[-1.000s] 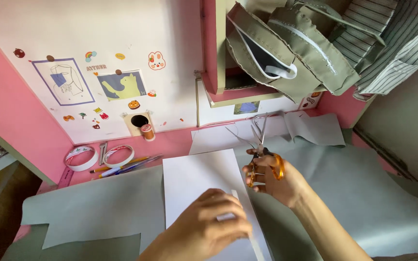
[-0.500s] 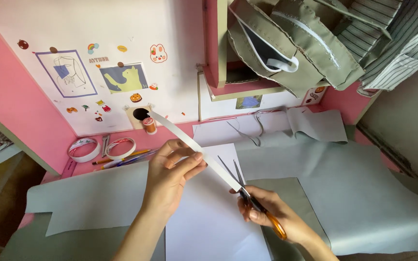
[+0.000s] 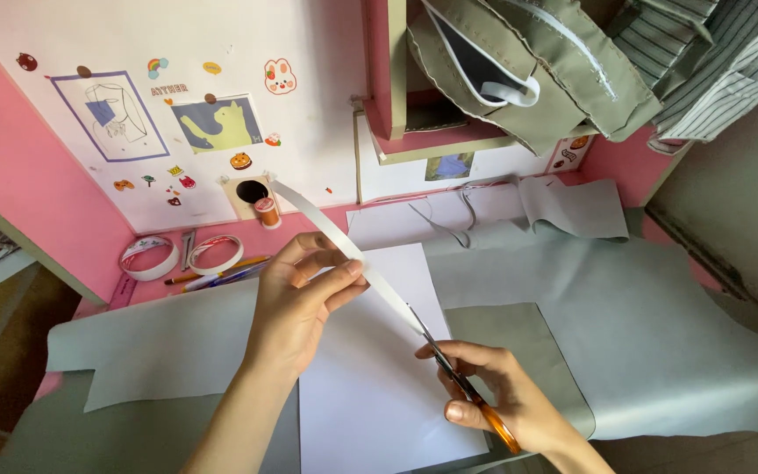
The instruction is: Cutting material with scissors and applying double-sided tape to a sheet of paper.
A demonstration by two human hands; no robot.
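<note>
Left hand (image 3: 296, 303) has its fingers pinched on a long paper strip (image 3: 326, 230) running up toward 11 o'clock. Right hand (image 3: 502, 399), at 5 o'clock, grips orange-handled scissors (image 3: 458, 382), blades meeting the strip's lower end above the white sheet (image 3: 370, 386) on the surface.

I am seeing a long thin white paper strip (image 3: 344, 248) slanting up in the air, from low on the right to high on the left. Scissors (image 3: 462, 386) with orange handles are lying closed along its low end, blades pointing up the strip.
</note>
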